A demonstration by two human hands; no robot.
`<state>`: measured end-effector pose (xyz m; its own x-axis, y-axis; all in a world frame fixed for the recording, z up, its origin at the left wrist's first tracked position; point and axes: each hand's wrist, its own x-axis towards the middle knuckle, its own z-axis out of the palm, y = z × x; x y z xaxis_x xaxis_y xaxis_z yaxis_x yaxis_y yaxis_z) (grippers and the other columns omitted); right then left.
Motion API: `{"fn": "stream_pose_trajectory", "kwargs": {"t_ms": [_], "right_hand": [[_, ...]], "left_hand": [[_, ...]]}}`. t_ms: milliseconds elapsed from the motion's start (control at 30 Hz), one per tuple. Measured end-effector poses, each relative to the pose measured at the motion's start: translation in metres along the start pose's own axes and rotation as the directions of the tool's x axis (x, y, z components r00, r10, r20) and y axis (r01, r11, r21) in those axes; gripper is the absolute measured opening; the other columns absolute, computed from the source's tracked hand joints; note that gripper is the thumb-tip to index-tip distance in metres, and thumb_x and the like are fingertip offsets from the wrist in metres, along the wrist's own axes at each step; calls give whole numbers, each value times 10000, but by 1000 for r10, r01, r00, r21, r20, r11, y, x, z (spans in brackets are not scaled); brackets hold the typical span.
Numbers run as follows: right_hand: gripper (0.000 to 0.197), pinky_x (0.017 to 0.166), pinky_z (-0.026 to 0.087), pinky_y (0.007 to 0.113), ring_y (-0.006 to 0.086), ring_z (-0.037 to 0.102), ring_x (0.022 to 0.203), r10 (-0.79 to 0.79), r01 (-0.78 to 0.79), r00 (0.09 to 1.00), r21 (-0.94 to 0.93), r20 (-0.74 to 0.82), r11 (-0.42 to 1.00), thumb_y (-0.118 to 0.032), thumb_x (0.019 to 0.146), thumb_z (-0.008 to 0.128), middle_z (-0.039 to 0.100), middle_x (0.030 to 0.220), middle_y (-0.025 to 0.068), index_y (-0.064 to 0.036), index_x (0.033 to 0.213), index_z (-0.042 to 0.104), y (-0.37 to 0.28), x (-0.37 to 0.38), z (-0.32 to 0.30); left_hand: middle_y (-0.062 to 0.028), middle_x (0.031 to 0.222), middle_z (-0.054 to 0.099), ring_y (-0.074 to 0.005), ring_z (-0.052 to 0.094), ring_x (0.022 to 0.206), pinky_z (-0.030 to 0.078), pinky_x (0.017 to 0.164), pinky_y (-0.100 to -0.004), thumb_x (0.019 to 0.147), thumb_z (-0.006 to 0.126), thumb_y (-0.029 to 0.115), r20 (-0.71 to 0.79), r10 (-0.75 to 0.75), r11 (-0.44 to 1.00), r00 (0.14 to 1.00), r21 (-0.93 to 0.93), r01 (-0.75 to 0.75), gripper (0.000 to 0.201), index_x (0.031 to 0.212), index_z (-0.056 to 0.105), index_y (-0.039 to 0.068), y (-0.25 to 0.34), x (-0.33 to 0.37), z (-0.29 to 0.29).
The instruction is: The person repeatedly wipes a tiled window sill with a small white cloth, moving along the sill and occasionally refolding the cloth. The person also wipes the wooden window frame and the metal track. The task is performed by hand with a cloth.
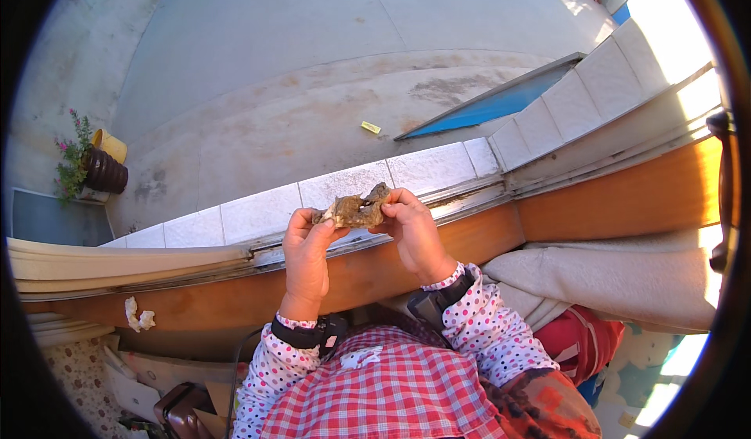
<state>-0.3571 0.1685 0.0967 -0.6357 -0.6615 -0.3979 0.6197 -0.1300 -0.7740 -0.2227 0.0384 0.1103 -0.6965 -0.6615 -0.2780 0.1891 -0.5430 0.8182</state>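
Note:
Both of my hands hold a dirty, crumpled wipe (356, 209), stained brown, above the window track. It looks like cloth or tissue; I cannot tell which. My left hand (307, 253) pinches its left end between thumb and fingers. The right end, bunched and darker, is gripped by my right hand (416, 234). Beneath them runs the metal window track (469, 198), with dark grime along it. Just beyond lies the white tiled outer ledge (258, 214), speckled with dirt.
An orange-brown wooden sill (375, 268) runs in front of me, with a crumpled white tissue (139, 314) at its left. Beige curtains (618, 278) hang at both sides. Outside are a potted plant (74, 157), a blue panel (497, 101) and a small yellow packet (371, 127).

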Motion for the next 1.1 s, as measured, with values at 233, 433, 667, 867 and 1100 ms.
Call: {"fn": "stream_pose_trajectory", "kwargs": {"t_ms": [233,433,667,867,1100], "right_hand": [[310,805,534,351,244,663,893,-705,547,668,-799,238,249,-17,844,751,685,956,67,-14,1147,687,-9,-10,25],[102,737,519,345,266,655,817,-537,486,827,-695,168,531,-75,857,768,668,881,120,-2,922,741,-12,-1,43],[89,719,540,371,288,676,797,-577,524,781,-756,242,392,-69,865,718,682,872,122,-16,926,755,-12,6,39],[109,736,541,325,224,677,805,-453,457,862,-735,227,501,-35,856,717,684,869,110,12,947,756,-10,2,40],[80,790,540,297,171,690,853,-351,336,931,-630,106,700,-32,908,663,703,912,62,15,950,712,-12,11,26]], "left_hand": [[-70,1047,664,-173,680,989,594,895,-375,976,658,62,28,28,997,999,67,-30,140,1083,572,33,17,12,3],[-52,998,691,-165,673,947,550,869,-313,916,733,18,137,190,874,972,427,-231,152,1030,633,8,22,15,8],[-99,990,723,-183,686,932,543,853,-316,843,767,-24,285,337,622,897,648,-440,185,985,652,3,31,11,7],[-44,1003,701,-118,631,965,517,873,-283,898,734,-23,198,226,642,954,706,-299,131,990,643,-1,26,2,7],[-43,974,663,-142,663,908,560,835,-307,958,680,34,-38,130,956,991,270,-115,125,1047,593,22,19,9,-1]]}}
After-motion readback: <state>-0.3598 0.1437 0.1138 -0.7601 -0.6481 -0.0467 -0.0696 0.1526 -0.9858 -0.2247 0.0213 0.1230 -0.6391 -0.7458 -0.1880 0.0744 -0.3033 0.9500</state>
